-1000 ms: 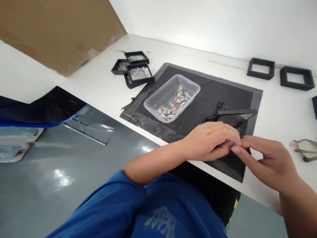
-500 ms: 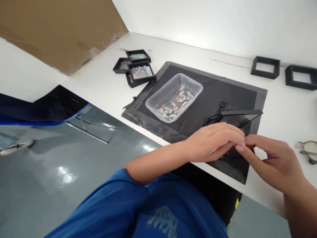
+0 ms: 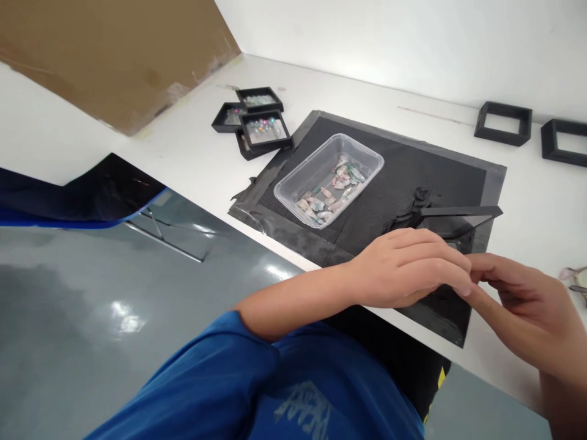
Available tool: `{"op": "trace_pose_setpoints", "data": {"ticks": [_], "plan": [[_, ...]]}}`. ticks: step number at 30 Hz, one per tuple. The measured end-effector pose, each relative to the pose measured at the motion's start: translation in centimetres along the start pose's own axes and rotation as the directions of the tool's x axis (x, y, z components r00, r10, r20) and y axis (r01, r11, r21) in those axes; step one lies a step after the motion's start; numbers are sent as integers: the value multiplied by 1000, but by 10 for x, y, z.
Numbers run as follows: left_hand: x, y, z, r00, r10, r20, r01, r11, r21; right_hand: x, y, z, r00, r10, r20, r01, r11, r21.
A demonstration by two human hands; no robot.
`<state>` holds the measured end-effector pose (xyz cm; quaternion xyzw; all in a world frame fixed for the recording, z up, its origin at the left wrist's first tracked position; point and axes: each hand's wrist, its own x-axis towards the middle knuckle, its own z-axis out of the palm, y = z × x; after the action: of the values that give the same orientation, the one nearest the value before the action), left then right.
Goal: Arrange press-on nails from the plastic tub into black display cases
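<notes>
My left hand [image 3: 413, 269] is closed over the front right part of the black mat [image 3: 403, 159], its fingertips meeting those of my right hand [image 3: 527, 311]. The right thumb and index finger are pinched together there. Whatever the two hands hold between the fingertips is hidden. Just beyond them a black frame [image 3: 461, 212] stands tilted on the mat, partly covered by my left hand. Black scraps [image 3: 420, 195] lie beside that frame. A clear plastic tub [image 3: 287, 192] on the mat contains several small pale pink and green pieces [image 3: 346, 174].
Several black frames [image 3: 266, 146] with shiny pieces inside are stacked at the back left of the white table [image 3: 192, 159]. Two black frames [image 3: 504, 142] stand along the wall at the right. Glasses [image 3: 578, 288] lie at the right edge. A brown board [image 3: 119, 55] rises at the left.
Both hands have shifted slightly right in the picture, along with the table view. My left fingers now reach further over the right fingertips.
</notes>
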<state>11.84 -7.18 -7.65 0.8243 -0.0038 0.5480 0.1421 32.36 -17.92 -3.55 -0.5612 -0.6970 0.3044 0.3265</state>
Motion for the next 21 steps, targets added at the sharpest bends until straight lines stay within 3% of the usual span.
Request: {"op": "trace_pose_setpoints", "data": {"ticks": [5, 15, 21], "plan": [[0, 2, 0, 1000, -16, -23, 17, 999, 43, 0, 3, -2, 1000, 13, -4, -14, 999, -35], [6, 6, -9, 997, -59, 54, 47, 979, 198, 1, 4, 1, 997, 6, -83, -15, 995, -101], [1, 7, -12, 993, -58, 107, 33, 973, 228, 1, 4, 2, 998, -31, -58, 24, 992, -126]]}}
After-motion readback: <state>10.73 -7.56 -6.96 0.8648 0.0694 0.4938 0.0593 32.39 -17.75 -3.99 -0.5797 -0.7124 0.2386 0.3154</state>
